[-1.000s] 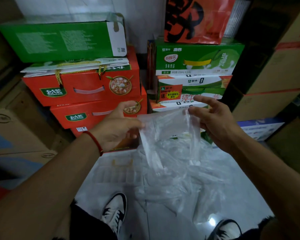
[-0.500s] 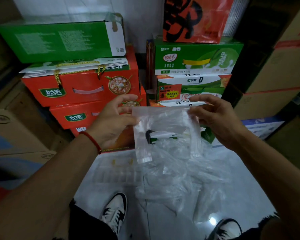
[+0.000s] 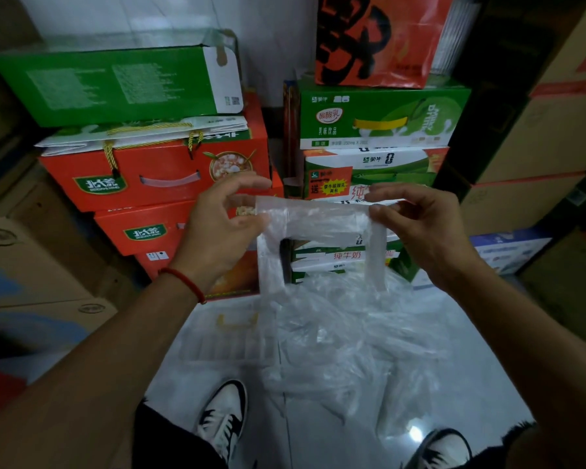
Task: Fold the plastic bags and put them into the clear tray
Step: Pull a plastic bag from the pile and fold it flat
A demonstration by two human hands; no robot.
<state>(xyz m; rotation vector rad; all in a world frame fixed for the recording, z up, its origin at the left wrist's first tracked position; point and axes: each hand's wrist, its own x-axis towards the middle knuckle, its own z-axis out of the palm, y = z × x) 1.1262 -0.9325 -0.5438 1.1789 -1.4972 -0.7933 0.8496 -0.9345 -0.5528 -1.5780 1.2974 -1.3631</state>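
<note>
A clear plastic bag [image 3: 322, 228] with a handle cut-out hangs in front of me, its top edge stretched flat. My left hand [image 3: 224, 228] pinches the bag's top left corner. My right hand [image 3: 416, 228] pinches the top right corner. The bag's crinkled body droops down toward the floor. The clear tray [image 3: 217, 343] lies on the white floor below my left hand, partly hidden behind the bag; what it contains cannot be made out.
Red cartons [image 3: 156, 170] under a green carton [image 3: 115, 82] stack at the back left. Green and white milk cartons [image 3: 379, 120] stack at the back right. Brown boxes [image 3: 535, 137] line the right side. My two shoes [image 3: 224, 418] stand on the white floor.
Both hands moved apart and slightly up, pulling the bag's top edge straight. The handle opening now shows wide between the hands.
</note>
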